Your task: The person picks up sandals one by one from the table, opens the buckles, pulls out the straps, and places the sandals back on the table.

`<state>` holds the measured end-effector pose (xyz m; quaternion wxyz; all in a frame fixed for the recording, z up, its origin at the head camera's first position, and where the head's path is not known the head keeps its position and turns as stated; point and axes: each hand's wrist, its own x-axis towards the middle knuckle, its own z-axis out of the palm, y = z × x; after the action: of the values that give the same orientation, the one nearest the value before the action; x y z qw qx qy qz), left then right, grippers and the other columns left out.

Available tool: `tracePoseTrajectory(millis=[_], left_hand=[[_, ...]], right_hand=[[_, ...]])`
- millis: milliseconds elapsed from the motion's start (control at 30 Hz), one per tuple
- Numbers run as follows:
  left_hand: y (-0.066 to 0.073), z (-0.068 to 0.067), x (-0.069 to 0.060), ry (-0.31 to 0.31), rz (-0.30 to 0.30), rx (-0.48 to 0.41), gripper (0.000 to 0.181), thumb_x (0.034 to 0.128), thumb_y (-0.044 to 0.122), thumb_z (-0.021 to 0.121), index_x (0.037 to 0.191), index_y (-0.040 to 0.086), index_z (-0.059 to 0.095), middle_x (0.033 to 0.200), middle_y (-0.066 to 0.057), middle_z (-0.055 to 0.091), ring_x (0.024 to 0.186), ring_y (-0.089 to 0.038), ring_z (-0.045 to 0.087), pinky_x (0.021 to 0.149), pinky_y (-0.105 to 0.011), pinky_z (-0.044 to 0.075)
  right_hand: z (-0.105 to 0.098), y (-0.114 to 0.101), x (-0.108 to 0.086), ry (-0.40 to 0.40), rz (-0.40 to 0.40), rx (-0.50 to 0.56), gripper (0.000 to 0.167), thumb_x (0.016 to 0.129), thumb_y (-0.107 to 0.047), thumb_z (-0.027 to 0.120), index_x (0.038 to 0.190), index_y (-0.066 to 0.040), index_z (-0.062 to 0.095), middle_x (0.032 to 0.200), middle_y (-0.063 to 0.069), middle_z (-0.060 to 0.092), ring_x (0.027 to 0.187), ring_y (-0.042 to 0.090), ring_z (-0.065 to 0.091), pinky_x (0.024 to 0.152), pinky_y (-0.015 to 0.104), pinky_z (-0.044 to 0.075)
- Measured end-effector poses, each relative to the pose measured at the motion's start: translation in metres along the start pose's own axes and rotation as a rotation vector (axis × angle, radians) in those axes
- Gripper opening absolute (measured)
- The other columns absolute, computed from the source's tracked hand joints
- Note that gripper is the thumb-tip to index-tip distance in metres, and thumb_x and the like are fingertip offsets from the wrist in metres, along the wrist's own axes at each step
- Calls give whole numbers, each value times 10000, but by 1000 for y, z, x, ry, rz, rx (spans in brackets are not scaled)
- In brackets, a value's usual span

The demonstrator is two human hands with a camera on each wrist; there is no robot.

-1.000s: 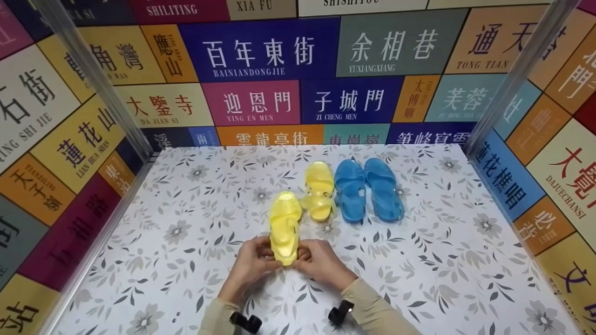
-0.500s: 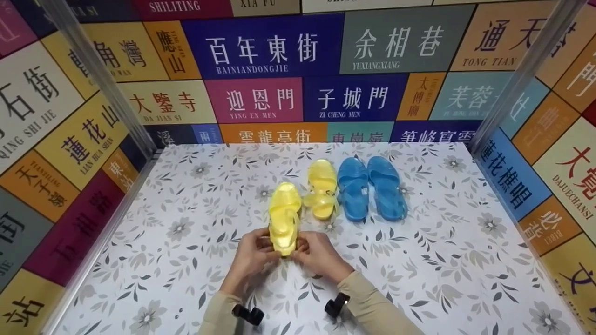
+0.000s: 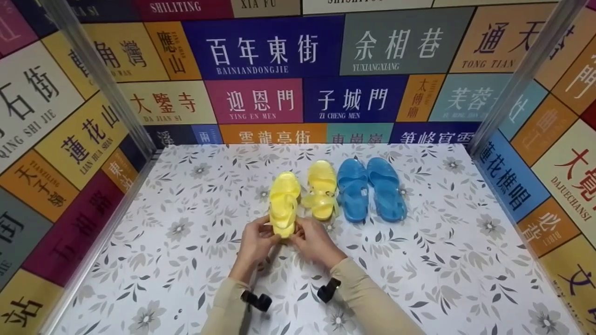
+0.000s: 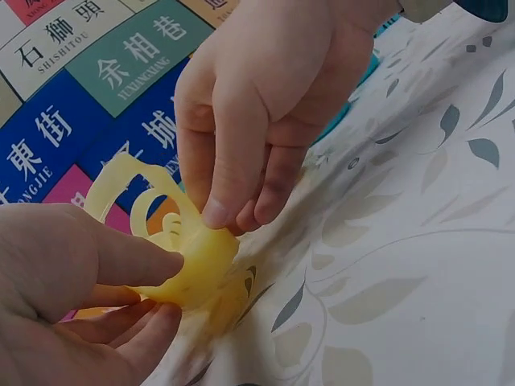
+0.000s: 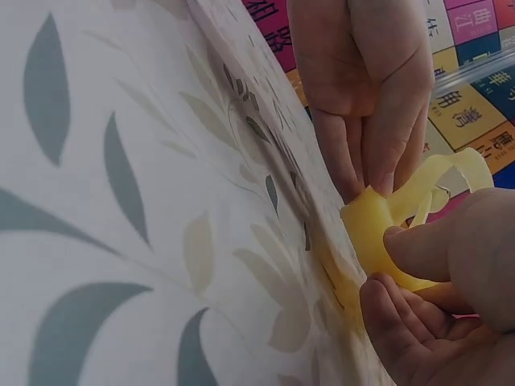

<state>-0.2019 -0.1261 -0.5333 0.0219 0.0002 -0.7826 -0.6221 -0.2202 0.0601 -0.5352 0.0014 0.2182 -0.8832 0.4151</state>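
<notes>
Both hands hold the heel end of one yellow sandal [image 3: 284, 200], whose toe points away from me. My left hand [image 3: 256, 242] pinches the heel from the left, thumb on top, as the left wrist view shows with the left hand [image 4: 88, 281] at the sandal's yellow sole [image 4: 205, 265]. From the other side my right hand [image 3: 314, 242] pinches the heel; the right wrist view has the right hand [image 5: 451, 281] with its thumb on the sole's edge. Just right of the held sandal lies a second yellow sandal [image 3: 322, 186].
A pair of blue sandals [image 3: 370, 190] lies beside the second yellow sandal, toes toward the back wall [image 3: 274, 51]. The white tabletop [image 3: 186, 270] has a leaf and flower print. Printed panels with clear edge strips enclose the back and sides.
Both hands have moved the held yellow sandal forward, away from me, so it is now closer alongside the other yellow sandal. The remaining sandals have stayed in place.
</notes>
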Motion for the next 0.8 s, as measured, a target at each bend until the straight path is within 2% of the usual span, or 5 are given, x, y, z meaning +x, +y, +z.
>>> tracePoseTrajectory(millis=[200,400,567,700,800], left_hand=[[-6,5,7,18,-15,15,574,818,-145,677,1386,-94,611,1187,-283,714,1118,-365,716,939,-360,600],[-13,7,7,39,-18,83,572,824,-117,684,1389,-46,634,1197,-225,733,1105,-312,713,936,-371,598],[-12,9,9,60,-23,87,573,839,-77,765,1395,-9,645,1216,-195,736,1107,-303,710,956,-393,590],[-10,13,14,92,-6,74,548,841,-62,800,1369,-37,655,1202,-214,737,1094,-318,715,962,-406,589],[-10,17,18,128,-16,56,535,836,-64,808,1351,-58,659,1188,-227,737,1094,-326,716,958,-399,592]], right_hand=[[7,5,5,-6,48,17,106,949,-60,735,1045,-102,719,862,1,636,812,132,576,721,294,520],[14,7,7,17,96,47,111,936,-51,742,1011,-131,721,829,-3,628,756,104,567,664,261,503],[18,6,11,69,98,70,67,942,-56,737,990,-103,733,818,0,634,747,97,565,666,254,494],[20,4,14,120,107,62,31,953,-60,725,979,-62,741,836,24,669,761,110,591,687,270,508],[21,3,15,157,123,41,44,950,-54,723,987,-59,747,870,44,707,792,131,632,718,296,541]])
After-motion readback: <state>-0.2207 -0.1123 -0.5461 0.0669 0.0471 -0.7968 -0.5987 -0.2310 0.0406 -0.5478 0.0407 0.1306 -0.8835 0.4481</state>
